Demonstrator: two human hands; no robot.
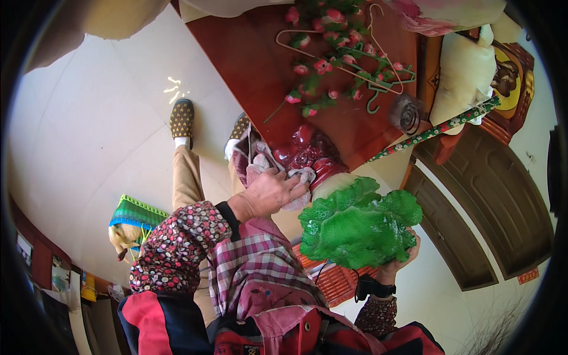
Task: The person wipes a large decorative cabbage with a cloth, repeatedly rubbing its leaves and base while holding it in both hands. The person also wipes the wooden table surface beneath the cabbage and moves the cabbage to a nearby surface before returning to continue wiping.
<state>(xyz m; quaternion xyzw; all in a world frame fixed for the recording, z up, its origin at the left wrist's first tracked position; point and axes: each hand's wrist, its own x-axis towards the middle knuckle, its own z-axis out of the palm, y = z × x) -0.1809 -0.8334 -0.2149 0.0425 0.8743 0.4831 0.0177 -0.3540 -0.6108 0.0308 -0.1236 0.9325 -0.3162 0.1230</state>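
A glossy cabbage ornament with green leaves (pixel 355 222), a pale stem (pixel 335 184) and a dark red sculpted base (pixel 308 148) lies tilted in front of me. Its base is at the table's near corner, its leaves towards my body. My right hand (pixel 401 255) grips the leaf end from the outer side; part of that hand is hidden behind the leaves. With my left hand (pixel 270 191) I hold a bunched pinkish-grey cloth (pixel 299 188) against the ornament, close to where the red base meets the stem.
On the red-brown table (pixel 248 57) lie artificial pink flowers (pixel 323 66), a pink hanger (pixel 306 51), a green hanger (pixel 377 88) and a dark coil (pixel 407 115). A carved chair with a cushion (pixel 463 80) stands right. Left on the floor is a green woven basket (pixel 142 213).
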